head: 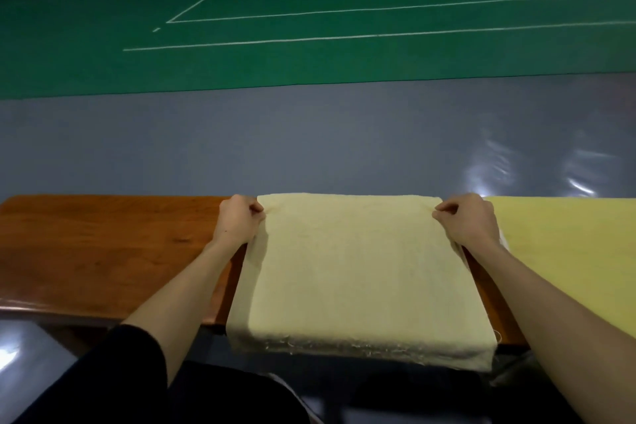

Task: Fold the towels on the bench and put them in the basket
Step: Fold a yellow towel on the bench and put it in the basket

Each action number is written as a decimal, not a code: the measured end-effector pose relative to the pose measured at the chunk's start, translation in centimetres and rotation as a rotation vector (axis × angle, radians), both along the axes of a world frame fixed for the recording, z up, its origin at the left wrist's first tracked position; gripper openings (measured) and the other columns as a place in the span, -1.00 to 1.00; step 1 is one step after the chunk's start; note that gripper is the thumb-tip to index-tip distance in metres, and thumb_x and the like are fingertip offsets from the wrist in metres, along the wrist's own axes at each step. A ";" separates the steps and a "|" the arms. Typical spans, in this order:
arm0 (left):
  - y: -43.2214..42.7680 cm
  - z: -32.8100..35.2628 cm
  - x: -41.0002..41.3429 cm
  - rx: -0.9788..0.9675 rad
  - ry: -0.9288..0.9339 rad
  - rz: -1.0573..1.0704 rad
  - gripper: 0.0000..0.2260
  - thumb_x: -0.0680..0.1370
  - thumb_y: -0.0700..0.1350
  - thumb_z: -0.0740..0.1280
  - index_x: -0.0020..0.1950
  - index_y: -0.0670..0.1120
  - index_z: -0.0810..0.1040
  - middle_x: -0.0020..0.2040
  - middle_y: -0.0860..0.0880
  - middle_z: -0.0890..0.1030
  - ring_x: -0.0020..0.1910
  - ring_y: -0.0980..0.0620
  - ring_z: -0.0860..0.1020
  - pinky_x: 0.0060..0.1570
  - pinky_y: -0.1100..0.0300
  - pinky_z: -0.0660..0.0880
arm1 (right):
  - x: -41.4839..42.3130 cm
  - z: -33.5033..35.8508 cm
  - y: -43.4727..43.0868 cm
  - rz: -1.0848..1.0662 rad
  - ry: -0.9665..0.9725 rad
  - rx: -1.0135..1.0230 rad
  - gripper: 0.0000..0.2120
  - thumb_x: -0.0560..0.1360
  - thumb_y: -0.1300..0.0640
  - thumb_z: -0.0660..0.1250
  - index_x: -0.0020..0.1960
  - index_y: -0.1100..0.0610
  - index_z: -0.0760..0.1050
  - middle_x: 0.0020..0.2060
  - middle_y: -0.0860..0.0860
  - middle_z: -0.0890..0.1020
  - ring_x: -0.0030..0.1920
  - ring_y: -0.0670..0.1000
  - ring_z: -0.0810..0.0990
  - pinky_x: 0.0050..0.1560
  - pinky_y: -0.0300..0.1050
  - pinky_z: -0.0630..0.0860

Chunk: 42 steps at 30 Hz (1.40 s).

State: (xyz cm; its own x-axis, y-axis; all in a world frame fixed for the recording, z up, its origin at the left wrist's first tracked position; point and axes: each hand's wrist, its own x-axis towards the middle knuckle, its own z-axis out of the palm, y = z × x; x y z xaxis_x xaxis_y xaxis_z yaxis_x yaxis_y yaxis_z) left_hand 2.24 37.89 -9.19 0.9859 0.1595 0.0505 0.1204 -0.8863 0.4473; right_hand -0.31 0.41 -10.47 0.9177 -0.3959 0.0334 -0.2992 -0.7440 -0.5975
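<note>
Here the cream towel (358, 272) lies, seemingly doubled, across the bench (103, 244) at six o'clock in the view, its near edge hanging over. The left hand (237, 220) pinches its eleven o'clock corner and the right hand (468, 220) its one o'clock corner, fingers curled on cloth. It looks light and limp, so the corners are the sensible hold. A yellow towel (568, 251) lies at three o'clock. No basket shows.

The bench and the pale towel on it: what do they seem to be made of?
The bench looks like wood with a glossy varnish: reddish-brown grain and a sheen at the near edge. The pale towel looks like woven, matte cloth, perhaps cotton: loose threads hang along its near edge.
</note>
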 end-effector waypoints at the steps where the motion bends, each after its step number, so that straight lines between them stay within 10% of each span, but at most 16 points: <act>1: 0.0 0.1 -0.1 -0.020 -0.018 0.006 -0.86 0.55 -0.24 0.34 0.06 -0.21 0.65 -0.01 -0.11 0.66 -0.10 0.07 0.50 -0.08 0.26 0.42 | -0.1 0.0 0.0 0.003 -0.027 0.014 -0.91 0.47 0.18 0.43 -0.07 0.17 0.67 -0.15 0.09 0.69 -0.21 0.03 0.54 -0.15 -0.16 0.43; 11: -0.5 2.1 -1.9 -0.420 0.004 0.043 -0.94 0.60 -0.19 0.24 -0.05 -0.14 0.48 -0.09 -0.09 0.58 -0.20 -0.01 0.50 -0.24 0.15 0.43 | -1.9 3.1 0.1 0.052 -0.127 0.192 -0.98 0.56 0.20 0.29 -0.04 0.14 0.47 -0.26 0.01 0.56 -0.28 -0.03 0.48 -0.27 -0.13 0.39; 16: 0.0 3.7 -3.4 -0.764 0.377 0.058 -0.73 0.56 -0.38 0.23 0.22 -0.14 0.46 0.04 -0.14 0.46 -0.15 -0.02 0.46 -0.26 0.15 0.46 | -3.4 3.7 -0.7 0.127 -0.072 0.485 -0.77 0.49 0.34 0.37 0.07 0.08 0.57 -0.15 0.08 0.63 -0.21 0.01 0.57 -0.24 -0.21 0.50; 20: 1.1 4.4 -4.6 -0.657 0.513 -0.061 -0.58 0.57 -0.37 0.18 0.32 0.01 0.48 0.27 -0.05 0.35 0.18 -0.06 0.40 0.04 0.10 0.47 | -5.5 4.1 -1.5 0.178 0.031 0.490 -0.68 0.45 0.47 0.31 0.05 0.13 0.62 -0.22 0.08 0.59 -0.40 0.01 0.47 -0.41 -0.26 0.43; 24: 1.9 3.8 -6.0 -0.451 0.521 -0.164 -0.56 0.53 -0.35 0.23 0.36 -0.02 0.45 0.22 -0.03 0.43 0.05 0.06 0.47 -0.10 0.23 0.50 | -7.3 3.2 -2.5 0.202 0.177 0.376 -0.75 0.41 0.46 0.34 -0.05 0.17 0.63 -0.32 0.15 0.59 -0.45 0.02 0.45 -0.42 -0.19 0.45; 32: 1.3 2.9 -4.3 -0.364 0.286 -0.098 -0.53 0.53 -0.11 0.39 0.42 -0.04 0.37 0.34 -0.12 0.46 0.16 0.01 0.43 0.13 0.10 0.42 | -3.9 2.5 -1.3 0.139 0.104 0.111 -0.78 0.47 -0.03 0.41 0.01 0.09 0.58 -0.09 0.04 0.65 -0.06 0.08 0.60 0.00 -0.05 0.53; 42: 0.9 1.7 -1.9 -0.494 0.214 0.017 -0.60 0.53 -0.41 0.24 0.32 -0.11 0.48 0.17 -0.09 0.52 0.09 -0.02 0.49 -0.05 0.18 0.48 | -1.4 2.0 -0.7 0.168 0.021 0.338 -0.67 0.38 0.42 0.43 0.01 0.06 0.56 -0.31 -0.01 0.58 -0.20 0.03 0.57 -0.09 -0.11 0.52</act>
